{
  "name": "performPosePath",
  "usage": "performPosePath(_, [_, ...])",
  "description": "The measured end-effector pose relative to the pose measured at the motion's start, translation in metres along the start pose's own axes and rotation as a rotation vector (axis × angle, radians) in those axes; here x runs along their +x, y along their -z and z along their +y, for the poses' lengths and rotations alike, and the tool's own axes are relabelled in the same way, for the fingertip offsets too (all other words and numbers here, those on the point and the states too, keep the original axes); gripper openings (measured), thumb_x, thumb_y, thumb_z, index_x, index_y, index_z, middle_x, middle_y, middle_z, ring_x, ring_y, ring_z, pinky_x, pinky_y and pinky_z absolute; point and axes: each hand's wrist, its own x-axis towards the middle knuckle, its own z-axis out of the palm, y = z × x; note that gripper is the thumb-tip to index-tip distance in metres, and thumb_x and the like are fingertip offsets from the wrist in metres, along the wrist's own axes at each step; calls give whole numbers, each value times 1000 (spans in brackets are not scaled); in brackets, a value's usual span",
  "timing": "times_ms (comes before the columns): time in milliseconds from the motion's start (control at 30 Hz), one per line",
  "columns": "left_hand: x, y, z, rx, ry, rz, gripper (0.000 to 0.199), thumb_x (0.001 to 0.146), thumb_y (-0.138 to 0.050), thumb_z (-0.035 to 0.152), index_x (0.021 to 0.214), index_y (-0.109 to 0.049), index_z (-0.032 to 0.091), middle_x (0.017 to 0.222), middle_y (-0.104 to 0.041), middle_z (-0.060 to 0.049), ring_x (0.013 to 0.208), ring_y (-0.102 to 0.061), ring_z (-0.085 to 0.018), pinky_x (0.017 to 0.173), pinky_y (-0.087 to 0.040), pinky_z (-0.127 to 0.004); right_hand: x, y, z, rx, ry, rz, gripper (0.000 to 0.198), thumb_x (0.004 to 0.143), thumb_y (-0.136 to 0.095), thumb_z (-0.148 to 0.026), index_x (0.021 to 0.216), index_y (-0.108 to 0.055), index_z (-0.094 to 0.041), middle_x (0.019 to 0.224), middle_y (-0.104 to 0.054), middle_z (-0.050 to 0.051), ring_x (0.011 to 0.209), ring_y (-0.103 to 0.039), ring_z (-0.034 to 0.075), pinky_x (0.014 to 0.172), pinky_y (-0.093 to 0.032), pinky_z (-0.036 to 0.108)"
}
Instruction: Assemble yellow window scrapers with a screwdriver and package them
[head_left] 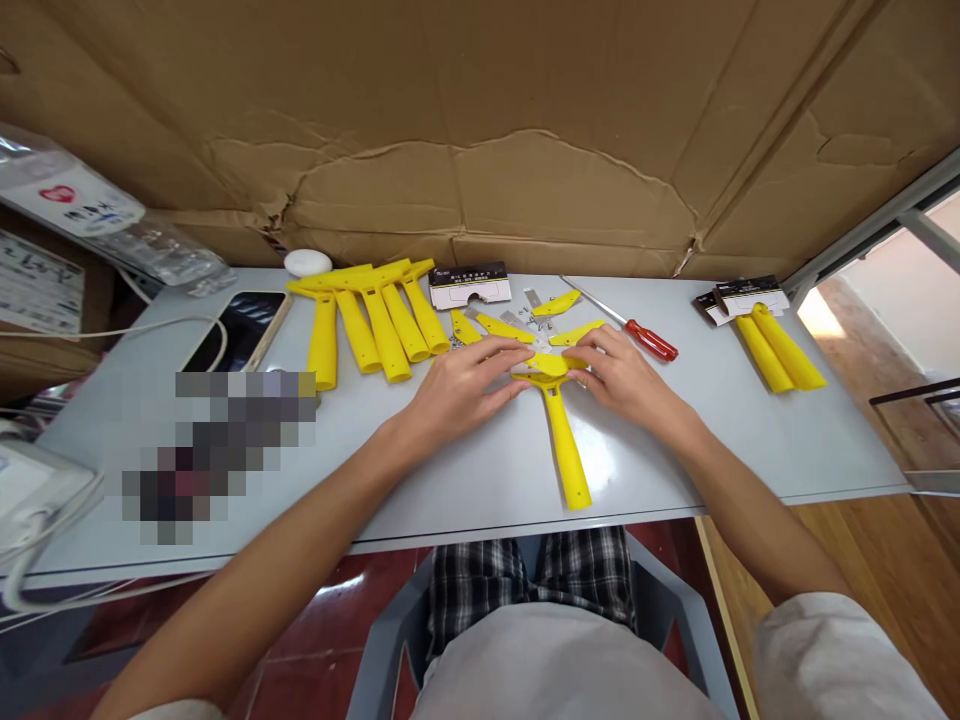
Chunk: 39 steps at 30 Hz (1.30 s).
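Near the middle of the front edge of the grey tabletop there is a yellow T-shaped handle, with its grip pointing to this edge and its head farther from it. A small yellow cover piece is at the head. The left hand has its thumb and fingers closed around the left end of the head and cover; the right hand pinches the right end in the same manner. How firmly they press, I cannot tell.

Just beyond the hands, toward the back edge, lie loose yellow cover plates, thin metal blades and a black-and-white card. Five yellow handles lie in a row to their left, near the back edge. A red-handled screwdriver lies right of the pieces. Toward the right edge, two yellow handles with cards lie together.
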Motion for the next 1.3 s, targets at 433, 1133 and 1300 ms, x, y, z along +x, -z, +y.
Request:
performPosePath(433, [-3,-6,-12,-7,58,-97,22,110,-66,32,113,-86,25,122,-85,-8,103,-83,-23,90,-65,-36,1,0,-10,5,36,-45,26,114,-58,-31,125,-77,-18,115,-71,16,110,-62,32,94,-51,48])
performPosePath(1133, [2,-11,-9,-65,102,-44,17,109,-68,27,111,-84,22,116,-86,-8,108,-82,-24,100,-65,-39,1,-5,0,174,-7,35,18,111,-60,-23,118,-76,-23,114,-75,12,112,-67,30,98,-55,48])
performPosePath(1300, [4,-8,-4,-64,101,-34,16,109,-67,25,110,-84,22,117,-86,-8,110,-81,-23,101,-65,-38,2,-3,-1,170,-20,18,18,112,-59,-24,114,-77,-24,112,-74,11,111,-67,30,97,-55,48])
